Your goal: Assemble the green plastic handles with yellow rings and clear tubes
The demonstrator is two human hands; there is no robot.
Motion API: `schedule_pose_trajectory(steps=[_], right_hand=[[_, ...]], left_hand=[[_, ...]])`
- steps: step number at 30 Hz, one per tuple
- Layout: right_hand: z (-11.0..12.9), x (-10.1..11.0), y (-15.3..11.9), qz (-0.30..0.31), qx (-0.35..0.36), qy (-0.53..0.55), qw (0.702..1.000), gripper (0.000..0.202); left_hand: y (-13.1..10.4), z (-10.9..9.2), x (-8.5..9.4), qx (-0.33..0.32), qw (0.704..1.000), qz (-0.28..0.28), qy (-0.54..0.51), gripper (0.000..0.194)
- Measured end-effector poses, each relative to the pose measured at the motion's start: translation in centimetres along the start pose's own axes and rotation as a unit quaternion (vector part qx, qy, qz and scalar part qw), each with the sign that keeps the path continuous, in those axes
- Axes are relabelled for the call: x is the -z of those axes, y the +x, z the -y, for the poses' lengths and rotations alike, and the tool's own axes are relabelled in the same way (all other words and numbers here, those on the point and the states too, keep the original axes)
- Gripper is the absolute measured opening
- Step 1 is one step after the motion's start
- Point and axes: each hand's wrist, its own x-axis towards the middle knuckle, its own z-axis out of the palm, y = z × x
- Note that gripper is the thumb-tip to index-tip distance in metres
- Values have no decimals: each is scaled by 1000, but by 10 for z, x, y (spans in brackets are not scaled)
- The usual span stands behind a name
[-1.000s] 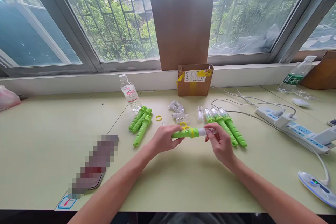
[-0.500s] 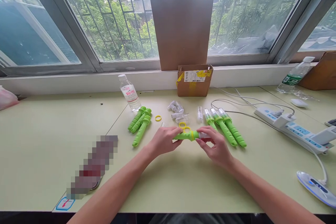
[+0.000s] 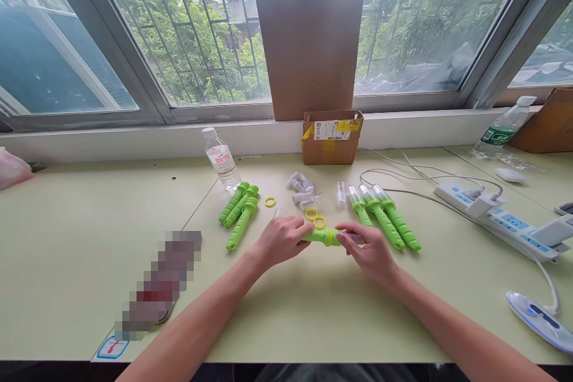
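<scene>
My left hand (image 3: 282,241) is closed around a green plastic tube-shaped handle (image 3: 319,236), held level above the table. A yellow ring (image 3: 330,237) sits round the handle beside its ribbed end. Fingers of my right hand (image 3: 370,250) pinch a clear plastic cap (image 3: 357,238) at that end; how far it is seated is hidden by the fingers. Two loose yellow rings (image 3: 311,214) lie just beyond the handle. Behind them is a group of clear caps (image 3: 308,198), and another clear cap (image 3: 341,193) stands apart to the right.
Three bare green handles (image 3: 242,224) lie at left near a yellow ring (image 3: 270,202) and a water bottle (image 3: 222,159). Three capped green handles (image 3: 387,216) lie right. A carton (image 3: 331,152), a power strip (image 3: 501,218) with cables and a pixelated object (image 3: 161,286) are around.
My right hand's fingers have shifted their grip on the clear cap, lying more over it and the handle's ribbed end. The left hand has barely moved.
</scene>
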Motion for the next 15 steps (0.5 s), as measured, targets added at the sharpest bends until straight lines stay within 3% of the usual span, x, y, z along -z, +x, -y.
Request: schedule_pose_trajectory(steps=[7,15], right_hand=[[3,-3,-2,27,-5,-9,1000,25],[2,-9,-4,58,20,-20,998,31]], left_hand=[[1,-1,2,16,999,46,-2,8],[4,-1,2,97,986,133,-14,9]])
